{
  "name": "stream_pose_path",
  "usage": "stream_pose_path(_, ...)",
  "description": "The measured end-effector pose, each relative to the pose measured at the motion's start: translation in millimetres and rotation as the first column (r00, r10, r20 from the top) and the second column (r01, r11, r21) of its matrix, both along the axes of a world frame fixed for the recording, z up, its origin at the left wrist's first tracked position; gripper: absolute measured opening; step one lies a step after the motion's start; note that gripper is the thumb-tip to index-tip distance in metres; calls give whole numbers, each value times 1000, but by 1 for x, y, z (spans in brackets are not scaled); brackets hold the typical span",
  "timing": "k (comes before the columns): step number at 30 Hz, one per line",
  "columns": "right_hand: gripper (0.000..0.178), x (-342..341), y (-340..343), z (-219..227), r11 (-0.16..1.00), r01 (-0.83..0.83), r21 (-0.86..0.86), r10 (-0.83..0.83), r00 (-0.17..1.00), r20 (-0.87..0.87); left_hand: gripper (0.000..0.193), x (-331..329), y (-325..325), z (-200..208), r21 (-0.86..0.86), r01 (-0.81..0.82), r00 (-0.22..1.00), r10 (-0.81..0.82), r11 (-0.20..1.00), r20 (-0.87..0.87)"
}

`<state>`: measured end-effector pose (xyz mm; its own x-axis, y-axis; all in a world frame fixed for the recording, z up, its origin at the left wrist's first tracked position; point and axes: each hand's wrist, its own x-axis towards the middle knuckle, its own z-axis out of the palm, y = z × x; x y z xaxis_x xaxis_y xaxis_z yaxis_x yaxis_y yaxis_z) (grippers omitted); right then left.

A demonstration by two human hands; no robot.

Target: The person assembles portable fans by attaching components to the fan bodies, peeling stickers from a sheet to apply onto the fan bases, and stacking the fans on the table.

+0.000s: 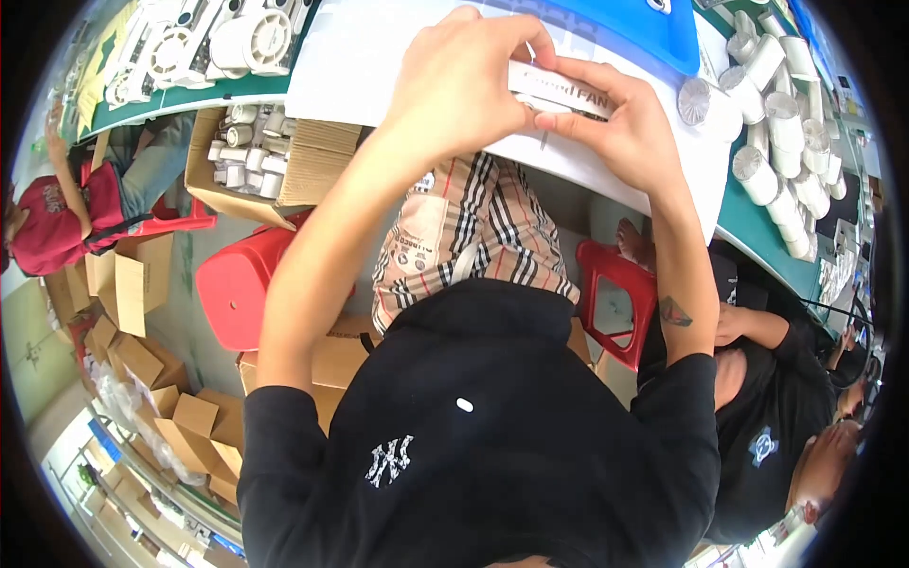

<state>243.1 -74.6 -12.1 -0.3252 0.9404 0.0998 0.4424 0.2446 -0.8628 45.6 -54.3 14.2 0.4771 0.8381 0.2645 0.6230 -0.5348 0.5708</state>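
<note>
Over the near edge of the white tabletop (346, 66), both hands hold a slim white printed box (549, 83). My left hand (454, 85) closes around its left end, with the index finger reaching over the top and the thumb low at the front. At the right end my right hand (630, 123) grips it, fingers along the top and thumb beneath. A small rounded white part (535, 107) shows just under the box between the hands; I cannot tell whether it belongs to it. My palms hide the box's ends.
Beyond the hands lies a blue tray (634, 28). White cylindrical parts (781, 123) crowd the right side; white fan housings (251, 40) line the far left. A cardboard box (301, 161) of small parts stands below the table. Red stools (237, 284) and seated people flank me.
</note>
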Motion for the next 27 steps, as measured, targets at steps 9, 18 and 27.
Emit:
stream_pose_path(9, 27, 8, 10, 11, 983, 127, 133, -54, 890, -452, 42, -36, 5, -10, 72, -49, 960, 27, 996, 277)
stream_pose_path(18, 23, -43, 31, 8, 954, -89, 287, 6, 961, 276, 53, -92, -51, -19, -197, -393, 247, 310, 898, 918)
stream_pose_path(27, 27, -157, 43, 9, 929, -226, 293, 173, 965, 195, 25, -129, -118, -49, -226, -481, 225, 369, 847, 902)
